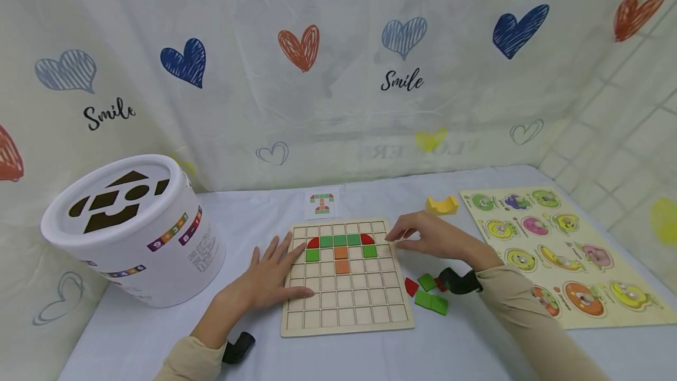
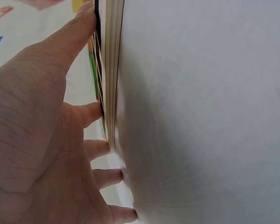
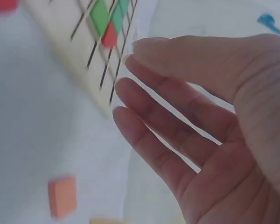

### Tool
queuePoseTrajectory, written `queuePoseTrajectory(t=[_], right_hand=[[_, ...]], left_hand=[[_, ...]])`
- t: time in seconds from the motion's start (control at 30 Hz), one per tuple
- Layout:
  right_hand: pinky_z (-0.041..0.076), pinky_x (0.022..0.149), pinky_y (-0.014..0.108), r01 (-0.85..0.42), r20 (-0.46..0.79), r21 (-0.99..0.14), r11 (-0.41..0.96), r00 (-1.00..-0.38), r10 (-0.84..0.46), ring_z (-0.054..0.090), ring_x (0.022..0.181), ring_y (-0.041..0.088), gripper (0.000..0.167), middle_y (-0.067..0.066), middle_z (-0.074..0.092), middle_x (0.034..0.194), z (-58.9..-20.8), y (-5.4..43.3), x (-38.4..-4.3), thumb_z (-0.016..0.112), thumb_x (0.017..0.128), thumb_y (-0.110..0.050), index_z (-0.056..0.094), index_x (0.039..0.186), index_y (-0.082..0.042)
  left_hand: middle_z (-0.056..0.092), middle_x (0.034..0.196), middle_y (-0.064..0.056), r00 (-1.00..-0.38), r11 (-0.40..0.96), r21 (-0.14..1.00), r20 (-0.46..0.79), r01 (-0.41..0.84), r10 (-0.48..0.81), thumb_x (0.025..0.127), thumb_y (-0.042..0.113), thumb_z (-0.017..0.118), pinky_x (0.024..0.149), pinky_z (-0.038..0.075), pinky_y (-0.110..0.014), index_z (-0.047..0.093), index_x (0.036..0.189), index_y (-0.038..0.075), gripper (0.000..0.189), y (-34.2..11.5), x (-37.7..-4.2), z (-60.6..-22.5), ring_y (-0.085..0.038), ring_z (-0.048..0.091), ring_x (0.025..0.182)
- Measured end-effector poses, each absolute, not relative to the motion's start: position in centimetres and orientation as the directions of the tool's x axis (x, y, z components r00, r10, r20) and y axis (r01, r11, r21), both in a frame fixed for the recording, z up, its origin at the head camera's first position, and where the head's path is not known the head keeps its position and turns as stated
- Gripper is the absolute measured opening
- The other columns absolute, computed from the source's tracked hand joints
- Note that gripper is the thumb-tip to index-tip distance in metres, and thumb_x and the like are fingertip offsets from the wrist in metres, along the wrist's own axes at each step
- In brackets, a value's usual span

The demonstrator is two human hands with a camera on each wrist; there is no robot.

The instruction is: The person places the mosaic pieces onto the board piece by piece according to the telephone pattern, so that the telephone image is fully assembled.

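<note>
A wooden grid board point(image 1: 365, 316) lies on the white cloth. A row of teal squares point(image 1: 339, 240) with a red rounded piece point(image 1: 367, 240) at each end sits in it. Below are a green square point(image 1: 312, 255) on each side and two orange squares point(image 1: 342, 266) in the middle column. My left hand point(image 1: 264, 284) rests along the board's left edge, fingers spread, thumb over the grid. At the upper right edge hovers my right hand point(image 1: 433, 237); thumb and index fingertips are close together with no piece showing between them.
Loose green pieces point(image 1: 431, 302) and red pieces point(image 1: 411, 287) lie right of the board. An orange block point(image 3: 63, 197) and a yellow arch point(image 1: 442, 205) are nearby. A pattern card point(image 1: 321, 203) lies behind. A white bucket point(image 1: 158, 240) stands left, a fruit puzzle point(image 1: 508, 207) right.
</note>
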State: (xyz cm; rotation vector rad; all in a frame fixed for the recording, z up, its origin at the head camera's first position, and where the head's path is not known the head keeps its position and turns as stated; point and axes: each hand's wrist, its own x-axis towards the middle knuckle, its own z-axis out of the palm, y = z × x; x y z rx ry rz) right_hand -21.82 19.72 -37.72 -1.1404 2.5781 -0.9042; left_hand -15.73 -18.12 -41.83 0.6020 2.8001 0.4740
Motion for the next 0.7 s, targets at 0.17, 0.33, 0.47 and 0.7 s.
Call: queuePoseTrajectory(t=[0.17,0.33,0.47,0.7], right_hand=[[0.058,0.09,0.048,-0.585,0.067,-0.554,0.592,-0.74,-0.669,0.068,0.102,0.026,0.021,0.005,0.074,0.111,-38.1,23.2,-22.1,0.077,0.092,0.001,0.079,0.112,-0.004],[0.059,0.091,0.047,-0.582,0.041,-0.513,0.63,-0.75,-0.66,0.067,0.103,0.025,0.024,0.007,0.072,0.111,-38.9,24.3,-22.5,0.08,0.089,0.003,0.079,0.112,-0.002],[0.06,0.086,0.044,-0.616,0.098,-0.498,0.61,-0.739,-0.667,0.068,0.096,0.026,0.024,0.011,0.072,0.107,-39.4,24.3,-22.9,0.08,0.086,0.008,0.078,0.109,0.002],[0.061,0.081,0.04,-0.571,0.087,-0.51,0.643,-0.778,-0.622,0.07,0.089,0.023,0.024,0.008,0.07,0.099,-39.7,24.3,-22.8,0.08,0.083,0.011,0.078,0.106,0.006]], left_hand=[[0.009,0.174,-0.021,-0.886,0.863,0.357,-0.166,0.356,0.434,0.092,0.072,0.063,0.116,0.004,-0.079,0.028,0.167,0.013,0.101,-18.1,-15.6,-41.7,-0.05,0.007,0.158],[0.01,0.173,-0.022,-0.889,0.86,0.371,-0.161,0.349,0.43,0.092,0.071,0.064,0.116,0.004,-0.08,0.029,0.166,0.013,0.101,-18.3,-15.5,-42.1,-0.051,0.008,0.157],[0.01,0.174,-0.022,-0.891,0.858,0.376,-0.146,0.351,0.429,0.091,0.072,0.064,0.115,0.004,-0.08,0.029,0.167,0.015,0.101,-18.4,-15.6,-42.5,-0.051,0.008,0.157],[0.009,0.174,-0.019,-0.885,0.862,0.366,-0.171,0.35,0.432,0.092,0.073,0.062,0.117,0.002,-0.078,0.028,0.167,0.016,0.1,-18.2,-15.7,-42.2,-0.048,0.004,0.159]])
